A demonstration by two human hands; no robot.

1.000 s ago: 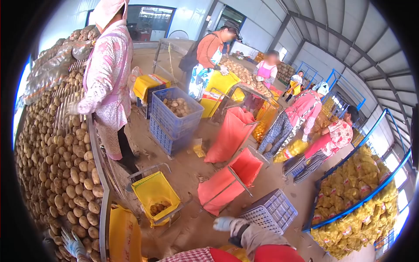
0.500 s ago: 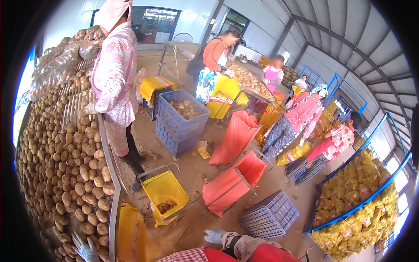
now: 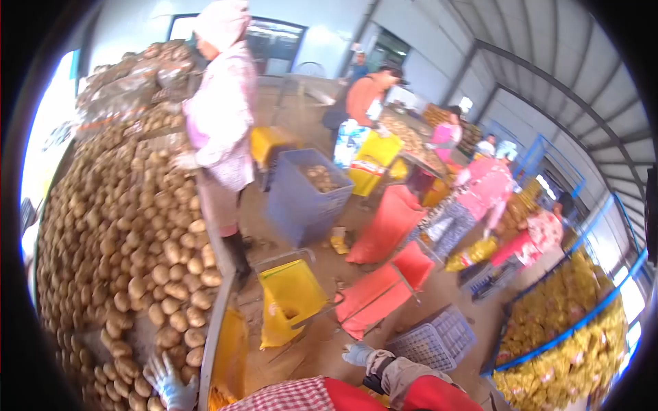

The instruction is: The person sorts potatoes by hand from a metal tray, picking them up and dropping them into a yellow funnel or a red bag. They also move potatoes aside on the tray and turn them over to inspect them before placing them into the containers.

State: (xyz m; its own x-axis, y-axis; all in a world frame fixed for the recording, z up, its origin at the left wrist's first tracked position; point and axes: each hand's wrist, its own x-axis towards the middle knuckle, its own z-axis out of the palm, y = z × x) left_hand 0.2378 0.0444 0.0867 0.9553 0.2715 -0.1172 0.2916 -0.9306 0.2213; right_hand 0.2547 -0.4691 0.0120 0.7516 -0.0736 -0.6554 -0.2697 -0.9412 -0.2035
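Observation:
My left hand (image 3: pixel 170 383), in a pale blue-white glove, lies with spread fingers on the potatoes (image 3: pixel 175 291) at the lower end of a sloping sorting table. It touches several potatoes beside the metal edge (image 3: pixel 218 308) and grips none. My right hand (image 3: pixel 357 353), gloved alike, hangs over the floor at the bottom centre. Its fingers look loosely stretched, though blurred, and I see nothing in them. Between my hands, a yellow sack (image 3: pixel 229 356) hangs along the table's edge. Farther forward, another yellow sack (image 3: pixel 291 294) hangs open on a metal frame with a few potatoes inside.
Red sacks (image 3: pixel 384 288) on frames and a blue-grey plastic crate (image 3: pixel 435 339) stand ahead of my right hand. Blue crates (image 3: pixel 305 198) hold potatoes. A co-worker in pink (image 3: pixel 223 116) stands at the table; others work behind. A blue-railed cage (image 3: pixel 562 335) holds filled yellow net bags.
The view has swung left, so most things sit farther right. Potatoes on the table have shifted near the co-worker and my left hand. Both my hands remain empty.

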